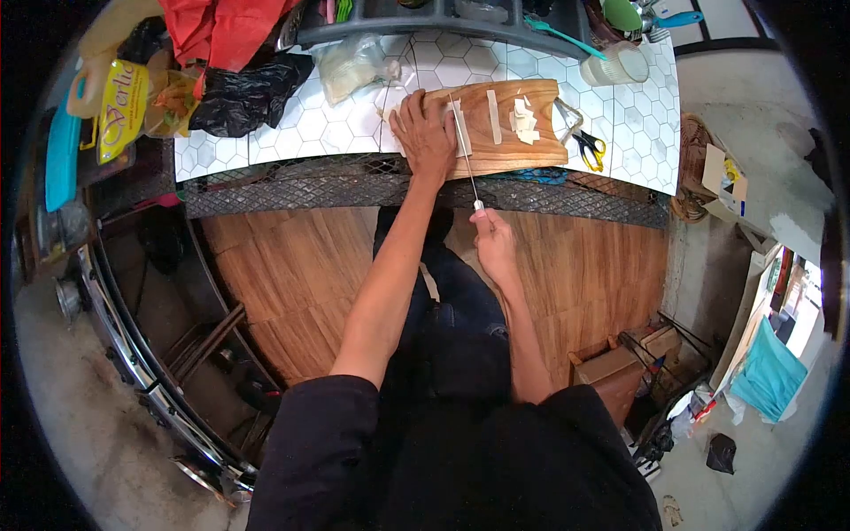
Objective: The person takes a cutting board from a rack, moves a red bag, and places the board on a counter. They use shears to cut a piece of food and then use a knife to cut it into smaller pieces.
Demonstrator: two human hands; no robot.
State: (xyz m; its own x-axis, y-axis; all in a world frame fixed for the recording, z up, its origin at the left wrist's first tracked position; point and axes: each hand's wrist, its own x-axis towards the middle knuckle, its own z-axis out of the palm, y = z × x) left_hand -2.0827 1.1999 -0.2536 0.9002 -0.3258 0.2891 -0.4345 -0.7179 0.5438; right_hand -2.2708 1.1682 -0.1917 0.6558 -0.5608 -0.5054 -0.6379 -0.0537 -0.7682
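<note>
A wooden cutting board [518, 159] lies on the white hexagon-patterned tabletop. My left hand [427, 133] rests on its left part, fingers stretched out and slightly apart, pressing on a pale slab mostly hidden beneath the palm. My right hand [496, 239] is closed around the white handle of a long knife [469, 168]. The thin blade points away from me, just right of my left fingers, overlapping a pale strip [459, 133]. Farther right on the board are another pale strip [494, 117] and a small heap of pale cut pieces [524, 120].
Yellow-handled scissors [591, 150] lie right of the board. Behind it are a clear plastic bag [350, 66], a grey organizer tray [425, 34] and a translucent cup [615, 66]. A black plastic bag [243, 99] and a yellow package [122, 111] sit at the left.
</note>
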